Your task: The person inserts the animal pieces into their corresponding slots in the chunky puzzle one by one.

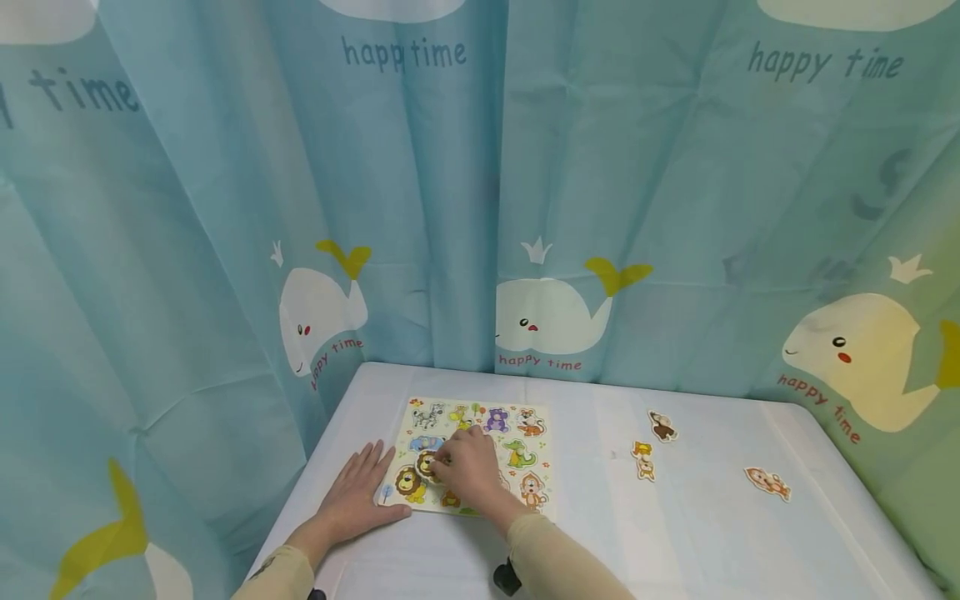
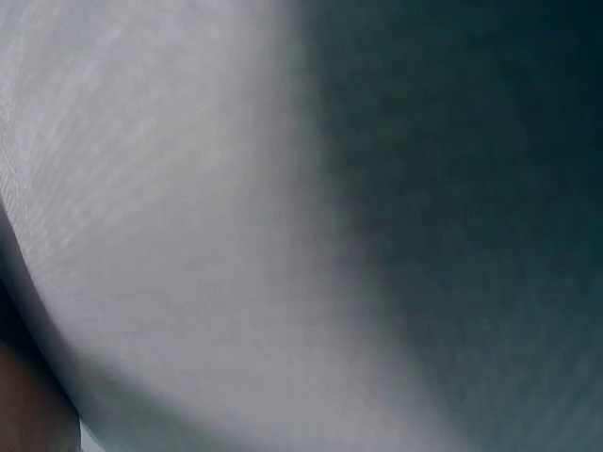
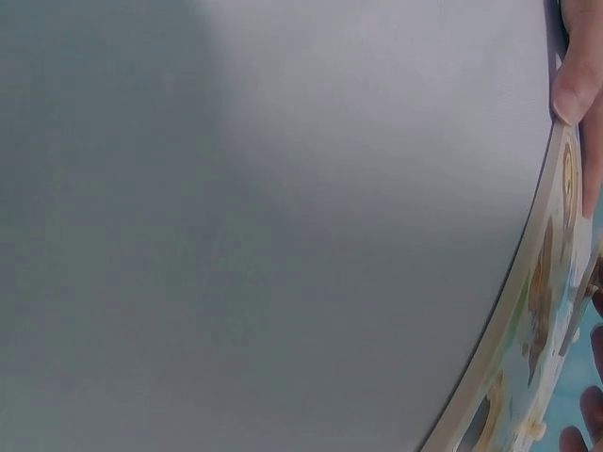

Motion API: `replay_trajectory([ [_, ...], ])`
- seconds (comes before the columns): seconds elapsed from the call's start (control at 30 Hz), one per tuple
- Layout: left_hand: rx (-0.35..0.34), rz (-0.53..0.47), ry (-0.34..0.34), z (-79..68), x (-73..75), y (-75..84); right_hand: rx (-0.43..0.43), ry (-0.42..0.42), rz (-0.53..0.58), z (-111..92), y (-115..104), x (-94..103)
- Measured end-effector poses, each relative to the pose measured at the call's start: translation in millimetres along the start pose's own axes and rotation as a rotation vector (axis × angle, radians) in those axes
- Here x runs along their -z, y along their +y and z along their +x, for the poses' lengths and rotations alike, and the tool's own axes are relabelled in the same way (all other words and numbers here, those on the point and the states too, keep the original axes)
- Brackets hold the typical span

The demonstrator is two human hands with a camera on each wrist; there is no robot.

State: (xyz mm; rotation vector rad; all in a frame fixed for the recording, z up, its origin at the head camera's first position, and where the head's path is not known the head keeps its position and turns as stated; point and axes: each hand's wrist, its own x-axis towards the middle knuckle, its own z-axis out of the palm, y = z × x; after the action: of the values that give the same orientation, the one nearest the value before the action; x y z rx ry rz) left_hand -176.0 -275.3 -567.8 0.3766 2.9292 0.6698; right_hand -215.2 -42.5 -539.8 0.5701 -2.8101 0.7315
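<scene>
A wooden animal puzzle board (image 1: pixel 547 446) lies on the white-covered table. My right hand (image 1: pixel 472 467) is over its middle, pinching a lion puzzle piece (image 1: pixel 426 468) between thumb and fingertips. The piece sits close over the board, just up and right of a lion picture (image 1: pixel 408 485). In the right wrist view the piece shows edge-on above the board, beside the right fingertips (image 3: pixel 592 410). My left hand (image 1: pixel 360 492) rests flat with spread fingers at the board's left edge, its thumb (image 3: pixel 573 94) at the near corner. Only blurred cloth fills most of the left wrist view.
To the right on the table (image 1: pixel 697 533) lie loose puzzle pieces: a dark brown monkey piece (image 1: pixel 663 426), an orange-and-yellow piece (image 1: pixel 643 461) and a pinkish-orange piece (image 1: pixel 768 483). A blue curtain with whales (image 1: pixel 551 317) hangs behind and at the sides.
</scene>
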Motion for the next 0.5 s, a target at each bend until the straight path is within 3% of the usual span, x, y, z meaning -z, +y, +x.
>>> replay_trajectory([
  [0.5, 0.01, 0.011, -0.004, 1.0, -1.1, -0.5, 0.037, -0.001, -0.074, -0.2, -14.5, -15.0],
])
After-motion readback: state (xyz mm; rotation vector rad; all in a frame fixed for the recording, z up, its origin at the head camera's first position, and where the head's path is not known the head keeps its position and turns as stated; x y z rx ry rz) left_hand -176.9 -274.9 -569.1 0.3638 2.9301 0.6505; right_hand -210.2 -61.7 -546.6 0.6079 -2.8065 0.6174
